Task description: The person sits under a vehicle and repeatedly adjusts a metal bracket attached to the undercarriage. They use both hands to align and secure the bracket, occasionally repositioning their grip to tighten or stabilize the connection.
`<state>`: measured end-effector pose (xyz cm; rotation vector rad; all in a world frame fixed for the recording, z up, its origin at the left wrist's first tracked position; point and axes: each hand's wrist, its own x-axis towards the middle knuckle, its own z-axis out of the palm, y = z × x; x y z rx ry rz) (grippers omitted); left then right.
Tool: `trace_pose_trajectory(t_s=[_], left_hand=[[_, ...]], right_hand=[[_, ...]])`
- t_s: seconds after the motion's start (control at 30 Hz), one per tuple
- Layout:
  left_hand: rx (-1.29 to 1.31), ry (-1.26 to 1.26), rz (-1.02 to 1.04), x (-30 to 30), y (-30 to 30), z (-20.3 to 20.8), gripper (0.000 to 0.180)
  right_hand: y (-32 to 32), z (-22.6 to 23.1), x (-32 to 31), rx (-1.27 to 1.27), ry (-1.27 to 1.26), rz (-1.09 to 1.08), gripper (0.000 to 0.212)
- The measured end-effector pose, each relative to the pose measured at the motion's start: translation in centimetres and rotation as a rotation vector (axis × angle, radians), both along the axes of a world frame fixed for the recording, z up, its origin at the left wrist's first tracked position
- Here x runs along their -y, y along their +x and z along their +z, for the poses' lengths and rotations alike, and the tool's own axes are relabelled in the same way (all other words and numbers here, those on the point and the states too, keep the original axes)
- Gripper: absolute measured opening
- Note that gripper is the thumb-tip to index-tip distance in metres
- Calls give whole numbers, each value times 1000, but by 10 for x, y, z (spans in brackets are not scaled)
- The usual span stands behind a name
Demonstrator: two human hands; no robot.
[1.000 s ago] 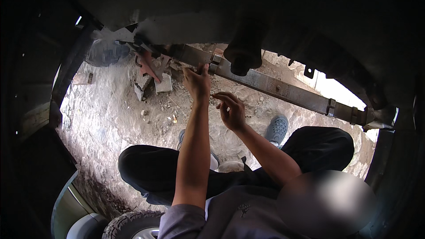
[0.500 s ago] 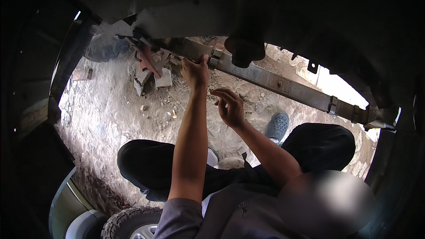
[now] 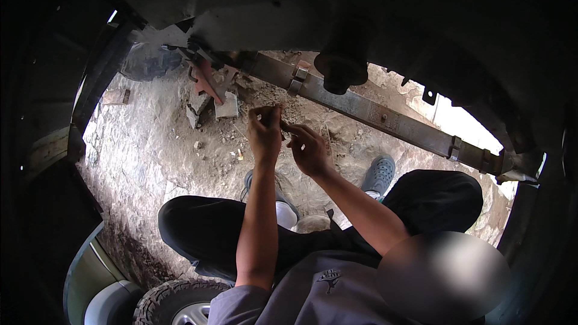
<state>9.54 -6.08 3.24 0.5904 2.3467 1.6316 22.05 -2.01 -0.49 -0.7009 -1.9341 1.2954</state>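
Observation:
Beneath the dark vehicle body, my left hand (image 3: 265, 134) is closed in a pinch in front of the leaf spring (image 3: 355, 106), off the metal. My right hand (image 3: 310, 151) is just to its right, fingers curled and their tips close to the left fingertips. Something small and dark seems to be between the two hands, too small to name. The leaf spring is a long, worn steel bar running from upper left to lower right, with a metal clip (image 3: 297, 80) around it above my hands. Above the bar hangs a dark rounded stop (image 3: 342, 72).
A red metal stand-like piece (image 3: 208, 83) and broken stone blocks (image 3: 226, 106) are on the dirt ground at left. A tyre (image 3: 174, 302) lies at lower left, near a pale curved body panel (image 3: 99, 271). My shoes (image 3: 379, 174) rest on the ground between my bent knees.
My left hand has come off the leaf spring and moved down toward me, beside my right hand. The right hand has shifted only slightly.

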Motion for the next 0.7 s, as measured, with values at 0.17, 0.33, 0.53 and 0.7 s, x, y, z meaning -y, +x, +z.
trace_pose_trajectory(t_s=[0.17, 0.33, 0.53, 0.7], left_hand=[[8, -55, -8, 8, -11, -12, 25], [87, -15, -86, 4, -9, -12, 22], [269, 105, -133, -1, -7, 8, 23], [194, 68, -59, -3, -9, -3, 23]], right_hand=[[-17, -4, 6, 25, -175, -113, 28], [-25, 12, -2, -31, -202, -126, 27], [-30, 23, -21, 45, -247, -192, 25], [-31, 32, -21, -22, -236, -163, 20]])
